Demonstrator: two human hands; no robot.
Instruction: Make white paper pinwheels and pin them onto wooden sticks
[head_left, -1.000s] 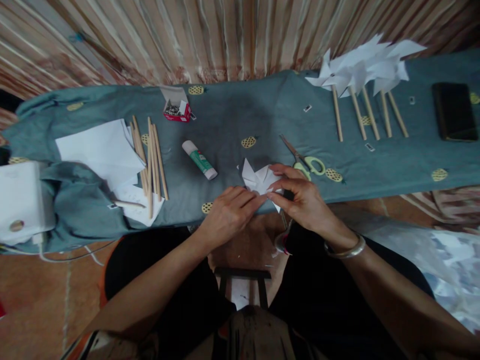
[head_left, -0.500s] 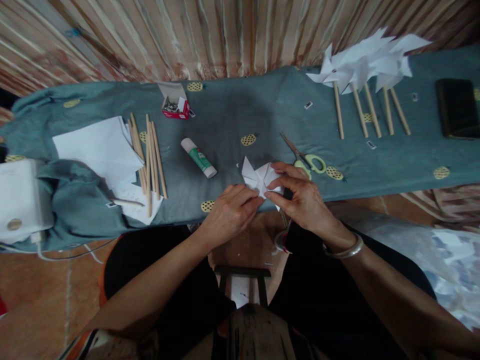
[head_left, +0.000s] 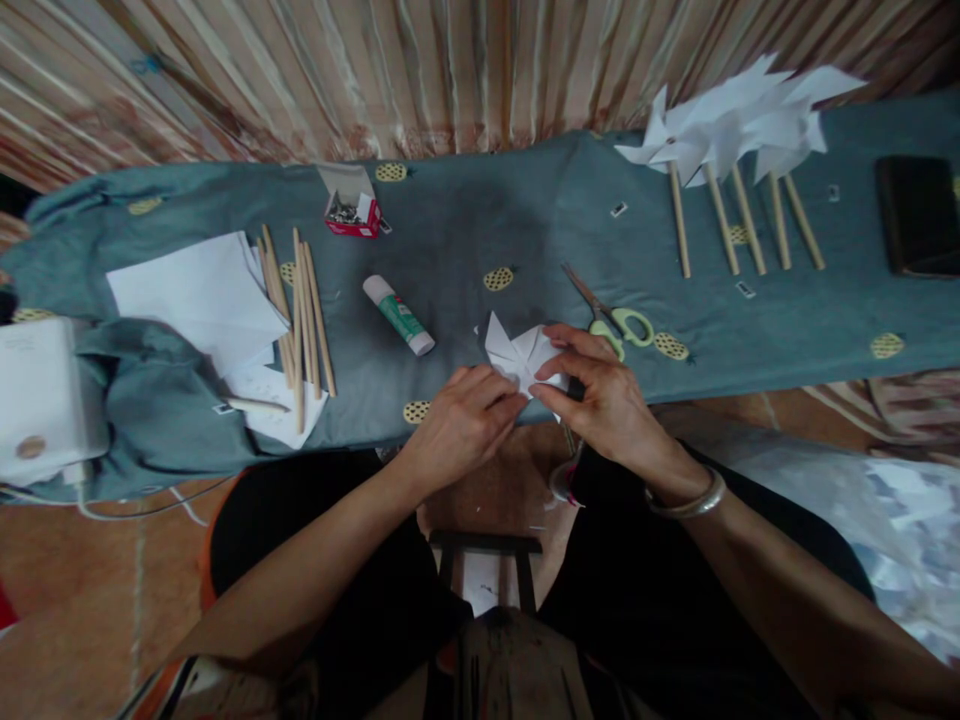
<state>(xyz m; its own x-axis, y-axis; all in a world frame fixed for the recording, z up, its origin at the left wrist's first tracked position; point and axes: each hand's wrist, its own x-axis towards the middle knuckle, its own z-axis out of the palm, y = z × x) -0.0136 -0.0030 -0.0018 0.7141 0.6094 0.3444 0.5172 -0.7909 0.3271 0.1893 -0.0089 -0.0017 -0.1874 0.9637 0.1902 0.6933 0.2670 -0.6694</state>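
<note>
Folded paper (head_left: 517,352) pinched between left hand (head_left: 459,420), right hand (head_left: 600,395) fingertips.

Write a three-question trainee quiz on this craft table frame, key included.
1. True or false: the left hand and the right hand are both on the folded white paper.
2. Which cutting tool lies on the cloth just beyond the right hand?
3. Fill in: the finished pinwheels lie toward the person's ____ side.
Key: 1 true; 2 scissors; 3 right.
</note>
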